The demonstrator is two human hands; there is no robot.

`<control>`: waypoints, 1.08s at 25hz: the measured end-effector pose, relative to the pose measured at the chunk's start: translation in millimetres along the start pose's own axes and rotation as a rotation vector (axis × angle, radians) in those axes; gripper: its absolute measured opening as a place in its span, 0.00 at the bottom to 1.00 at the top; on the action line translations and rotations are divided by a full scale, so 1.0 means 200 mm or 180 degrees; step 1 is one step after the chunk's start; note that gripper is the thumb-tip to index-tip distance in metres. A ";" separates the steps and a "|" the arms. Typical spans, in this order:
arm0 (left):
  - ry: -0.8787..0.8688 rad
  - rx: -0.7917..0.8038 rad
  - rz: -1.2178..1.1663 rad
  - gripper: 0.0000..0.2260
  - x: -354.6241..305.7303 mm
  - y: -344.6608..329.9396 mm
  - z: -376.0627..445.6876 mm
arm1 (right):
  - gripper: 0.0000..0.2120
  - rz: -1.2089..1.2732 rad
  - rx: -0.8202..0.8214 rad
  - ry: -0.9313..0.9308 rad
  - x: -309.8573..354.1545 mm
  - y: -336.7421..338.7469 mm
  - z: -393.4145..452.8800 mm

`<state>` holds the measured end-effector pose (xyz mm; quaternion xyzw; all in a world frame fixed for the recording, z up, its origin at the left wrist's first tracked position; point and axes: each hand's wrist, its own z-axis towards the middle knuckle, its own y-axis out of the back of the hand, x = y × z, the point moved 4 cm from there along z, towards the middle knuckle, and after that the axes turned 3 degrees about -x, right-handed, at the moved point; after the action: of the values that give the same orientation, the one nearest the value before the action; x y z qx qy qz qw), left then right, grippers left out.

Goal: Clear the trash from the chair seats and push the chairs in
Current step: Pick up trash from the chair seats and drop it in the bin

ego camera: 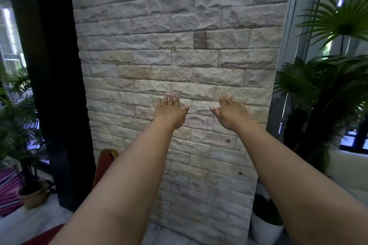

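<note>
Both arms reach straight out, the left hand (170, 112) and right hand (231, 112) side by side, thumbs pointing toward each other. Fingers are stretched flat and spread, gripping nothing, in front of the stone wall (179, 45); whether the fingertips touch it is hard to tell. Below and left of the left fingers, a red chair (104, 162) peeks out, mostly hidden behind the left forearm. Its seat is out of sight.
</note>
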<state>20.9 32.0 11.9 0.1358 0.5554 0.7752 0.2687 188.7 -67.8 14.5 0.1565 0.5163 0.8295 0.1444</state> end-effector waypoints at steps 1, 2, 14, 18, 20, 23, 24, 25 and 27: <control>-0.0008 0.0046 0.0093 0.30 0.01 -0.02 -0.02 | 0.33 -0.0036 0.0039 -0.0024 0.00 -0.02 -0.02; -0.0029 0.0106 0.0126 0.30 0.01 -0.03 -0.04 | 0.33 -0.0041 0.0105 -0.0013 0.01 -0.04 -0.03; 0.0200 0.0753 0.0142 0.31 0.32 -0.42 -0.44 | 0.32 -0.0037 0.0767 0.0103 0.21 -0.48 -0.40; 0.0406 0.0957 0.0030 0.30 0.42 -0.59 -0.59 | 0.32 0.0016 0.1113 0.0207 0.25 -0.68 -0.54; 0.0493 0.1009 0.0069 0.31 0.47 -0.67 -0.67 | 0.32 0.0074 0.1196 0.0270 0.29 -0.77 -0.60; 0.0682 0.1086 0.0046 0.30 0.54 -0.78 -0.82 | 0.31 0.0213 0.1335 0.0436 0.36 -0.92 -0.68; 0.0774 0.1137 -0.0031 0.30 0.57 -0.82 -0.88 | 0.31 0.0228 0.1431 0.0528 0.40 -0.98 -0.71; 0.0858 0.1174 -0.0107 0.30 0.60 -0.86 -0.94 | 0.31 0.0243 0.1512 0.0599 0.42 -1.05 -0.75; 0.1075 0.1167 -0.0181 0.29 0.66 -0.94 -1.06 | 0.32 0.0284 0.1702 0.0778 0.48 -1.17 -0.81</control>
<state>-145.6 -16.0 -249.1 0.0352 0.7273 0.6654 0.1647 53.1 -61.3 -254.0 0.1106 0.7226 0.6823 -0.0018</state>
